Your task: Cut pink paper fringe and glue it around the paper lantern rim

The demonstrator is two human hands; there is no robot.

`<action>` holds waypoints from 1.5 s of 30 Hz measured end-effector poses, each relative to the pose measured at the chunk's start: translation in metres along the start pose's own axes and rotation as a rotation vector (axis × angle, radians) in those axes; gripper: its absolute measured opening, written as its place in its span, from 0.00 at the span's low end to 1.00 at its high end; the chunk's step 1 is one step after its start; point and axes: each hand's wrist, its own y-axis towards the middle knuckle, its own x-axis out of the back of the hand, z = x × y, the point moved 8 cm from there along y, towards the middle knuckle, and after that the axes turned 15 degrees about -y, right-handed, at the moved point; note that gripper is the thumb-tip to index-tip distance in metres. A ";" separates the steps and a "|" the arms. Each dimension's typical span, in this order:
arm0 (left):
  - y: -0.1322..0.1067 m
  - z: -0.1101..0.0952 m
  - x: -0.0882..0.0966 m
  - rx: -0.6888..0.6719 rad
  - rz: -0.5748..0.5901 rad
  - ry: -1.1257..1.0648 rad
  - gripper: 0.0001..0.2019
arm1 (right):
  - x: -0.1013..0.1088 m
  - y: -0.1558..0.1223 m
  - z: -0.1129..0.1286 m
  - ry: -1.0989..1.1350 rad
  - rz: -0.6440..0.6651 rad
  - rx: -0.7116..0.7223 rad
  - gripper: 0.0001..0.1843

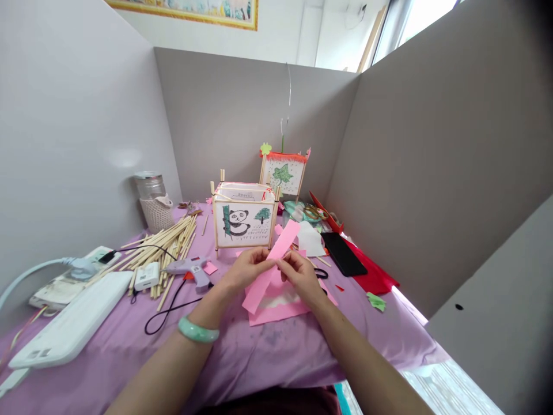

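Between my two hands is a strip of pink paper (286, 237), slanting from lower left to upper right. My left hand (250, 266) pinches it near its middle. Close beside it, my right hand (301, 275) has thumb and fingers pressed together at the strip's edge. Under both hands lies a larger pink sheet (276, 314) with a pale patch or opening in it. Just beyond stands a box-shaped stick frame with white panels (246, 225), drawn with a panda and a tree. Scissors (320, 273) show partly behind my right hand.
On the left lie a glue gun (190, 270), wooden sticks (173, 242), a white charger (147, 276), a power strip (64, 288) and a cable. A jar (152, 199) stands behind. To the right are a black phone (343, 253) and red material (374, 271). Grey partitions enclose the table.
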 end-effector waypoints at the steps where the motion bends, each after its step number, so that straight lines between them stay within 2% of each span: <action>1: 0.000 0.001 0.000 0.014 -0.002 0.006 0.14 | 0.000 0.001 -0.001 0.017 -0.004 0.002 0.13; 6: -0.002 0.006 -0.003 0.072 0.030 0.032 0.10 | 0.001 0.001 -0.009 0.094 -0.014 -0.036 0.15; 10: -0.004 0.008 -0.006 0.100 0.086 0.024 0.08 | 0.006 0.002 -0.014 0.111 -0.073 -0.065 0.15; 13: -0.004 0.010 -0.008 0.112 0.110 0.028 0.09 | 0.007 0.004 -0.017 0.126 -0.091 -0.081 0.15; 19: -0.003 0.006 -0.007 0.098 0.054 0.039 0.12 | 0.001 0.005 -0.018 0.087 -0.050 -0.079 0.17; 27: -0.005 0.012 -0.001 0.176 -0.019 0.000 0.11 | 0.005 0.005 -0.021 0.095 -0.102 -0.120 0.20; 34: -0.004 0.013 -0.005 0.139 0.039 0.025 0.15 | 0.005 0.004 -0.014 0.006 -0.090 -0.065 0.19; 40: -0.004 0.014 -0.007 0.141 0.059 0.041 0.13 | 0.002 0.004 -0.012 -0.036 -0.066 -0.041 0.20; 45: -0.005 0.015 -0.004 0.158 0.011 0.007 0.14 | 0.011 0.006 -0.019 0.062 -0.184 -0.065 0.16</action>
